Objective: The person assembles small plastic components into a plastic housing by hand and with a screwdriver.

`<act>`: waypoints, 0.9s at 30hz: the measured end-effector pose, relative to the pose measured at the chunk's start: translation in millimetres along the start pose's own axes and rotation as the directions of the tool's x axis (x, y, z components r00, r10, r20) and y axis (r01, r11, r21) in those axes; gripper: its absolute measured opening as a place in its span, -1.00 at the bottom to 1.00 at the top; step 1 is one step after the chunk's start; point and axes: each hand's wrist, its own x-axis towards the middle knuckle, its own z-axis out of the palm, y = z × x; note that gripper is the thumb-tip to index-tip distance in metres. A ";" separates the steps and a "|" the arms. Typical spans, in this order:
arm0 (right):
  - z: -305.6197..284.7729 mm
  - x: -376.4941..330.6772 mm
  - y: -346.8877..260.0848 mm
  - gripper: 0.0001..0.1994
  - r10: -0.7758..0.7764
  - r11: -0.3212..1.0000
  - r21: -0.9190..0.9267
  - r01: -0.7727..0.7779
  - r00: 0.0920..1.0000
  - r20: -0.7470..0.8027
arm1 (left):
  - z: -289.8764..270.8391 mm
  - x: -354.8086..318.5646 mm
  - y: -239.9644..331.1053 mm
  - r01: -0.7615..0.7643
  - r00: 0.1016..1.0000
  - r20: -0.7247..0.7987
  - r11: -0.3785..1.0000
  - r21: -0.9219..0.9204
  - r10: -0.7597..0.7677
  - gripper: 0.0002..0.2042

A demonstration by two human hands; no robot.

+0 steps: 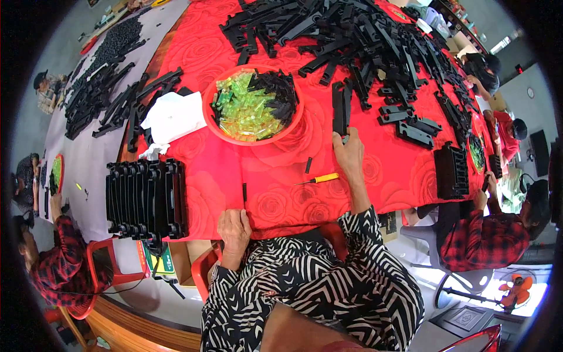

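hands, two. the right hand (350,151) has thumb and fingers drawn in narrow on the near end of one long black part (338,111), which lies on the red tablecloth (264,170) to the right of the bowl. a second long part lies alongside; cannot tell whether it is gripped too. the left hand (234,229) rests back upward at the near table edge, fingers together and bent; cannot tell whether they hold anything.

screwdriver (326,178), one, yellow-handled, lying between the hands. small black pieces, two: one (308,165) just beyond the screwdriver, one (244,192) just ahead of the left hand. red bowl (252,142), one near the hands, containing green-yellow translucent pieces (246,114) and black pieces (281,97), too many to count. white cloth or paper (176,116), one, beside the bowl. black stacks, two: one at left (146,196), one at right (451,170). heap of black parts (358,35) at the far side, uncountable. other persons visible, at least six.
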 end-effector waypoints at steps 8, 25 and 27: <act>5.7 -86.5 -79.9 -0.62 -0.448 0.891 0.144 0.431 0.887 0.116 | -16.9 13.7 20.4 0.457 0.888 0.242 0.689 -0.562 -0.391 -0.85; 40.2 -160.6 -93.4 -0.53 -0.718 0.692 0.436 0.575 0.488 0.497 | -39.7 7.2 9.7 0.611 0.553 0.526 -0.115 -0.784 -0.647 -0.77; 45.0 -149.3 -84.9 -0.68 -0.622 0.782 0.418 0.462 0.550 0.557 | -46.2 0.5 5.5 0.629 0.514 0.510 -0.100 -0.771 -0.690 -0.77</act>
